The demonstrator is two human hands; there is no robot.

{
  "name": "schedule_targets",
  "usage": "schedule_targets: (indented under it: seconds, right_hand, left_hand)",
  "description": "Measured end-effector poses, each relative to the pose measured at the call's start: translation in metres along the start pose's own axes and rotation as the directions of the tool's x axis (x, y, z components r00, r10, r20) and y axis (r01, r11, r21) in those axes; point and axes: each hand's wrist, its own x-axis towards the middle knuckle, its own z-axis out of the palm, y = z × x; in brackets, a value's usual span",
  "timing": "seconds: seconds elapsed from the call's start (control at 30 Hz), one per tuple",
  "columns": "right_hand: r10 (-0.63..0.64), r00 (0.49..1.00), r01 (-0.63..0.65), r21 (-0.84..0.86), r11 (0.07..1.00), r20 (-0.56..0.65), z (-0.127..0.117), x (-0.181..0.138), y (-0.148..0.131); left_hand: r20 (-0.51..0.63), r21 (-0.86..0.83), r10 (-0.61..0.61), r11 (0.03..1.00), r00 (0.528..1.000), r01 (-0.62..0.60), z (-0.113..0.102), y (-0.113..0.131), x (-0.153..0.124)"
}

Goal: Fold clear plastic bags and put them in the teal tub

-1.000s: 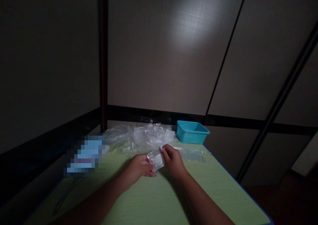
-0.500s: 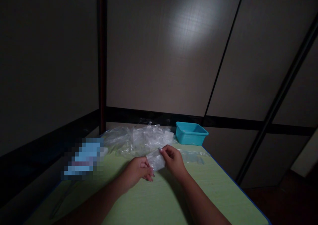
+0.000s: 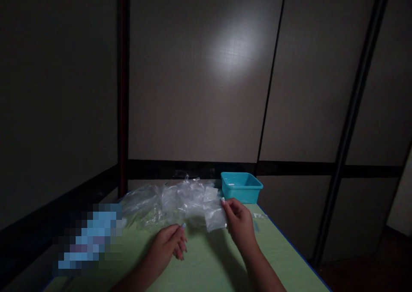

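Pinched at its upper right corner, a small clear plastic bag [image 3: 215, 217] hangs from my right hand [image 3: 240, 219], over the front of the plastic pile. My left hand [image 3: 169, 242] is apart from the bag, to its lower left. Its thumb meets the index finger and the other fingers are loosely curled, with nothing visible in them. Behind both hands lies a crumpled heap of clear plastic bags [image 3: 174, 199]. A flat clear plastic piece [image 3: 256, 226] is partly hidden behind my right hand.
A turquoise plastic basin [image 3: 243, 194] stands at the back right of the green table [image 3: 193, 270]. On the left is a blurred-out blue item [image 3: 92, 236]. Dark-trimmed panels [image 3: 196, 111] rise behind the table.
My left hand has let go of the small bag and drawn away to the left. My right hand has carried the bag rightward, nearer the basin. The camera view has shifted.
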Motion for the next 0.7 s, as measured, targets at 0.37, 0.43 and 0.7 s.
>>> schedule_targets:
  seconds: [0.37, 0.43, 0.7]
  right_hand:
    - [0.277, 0.923, -0.266, 0.077, 0.961, -0.267, -0.152, -0.055, 0.039]
    - [0.302, 0.92, -0.289, 0.091, 0.953, -0.249, -0.154, -0.059, 0.049]
    - [0.261, 0.898, -0.248, 0.082, 0.965, -0.354, -0.144, -0.063, 0.087]
  left_hand:
    - [-0.121, 0.401, -0.057, 0.911, 0.991, 0.101, 0.089, 0.067, 0.117]
    - [-0.158, 0.416, -0.122, 0.892, 0.98, 0.178, 0.108, 0.07, 0.145]
    - [-0.112, 0.364, -0.414, 0.829, 0.903, 0.425, 0.152, 0.065, 0.193]
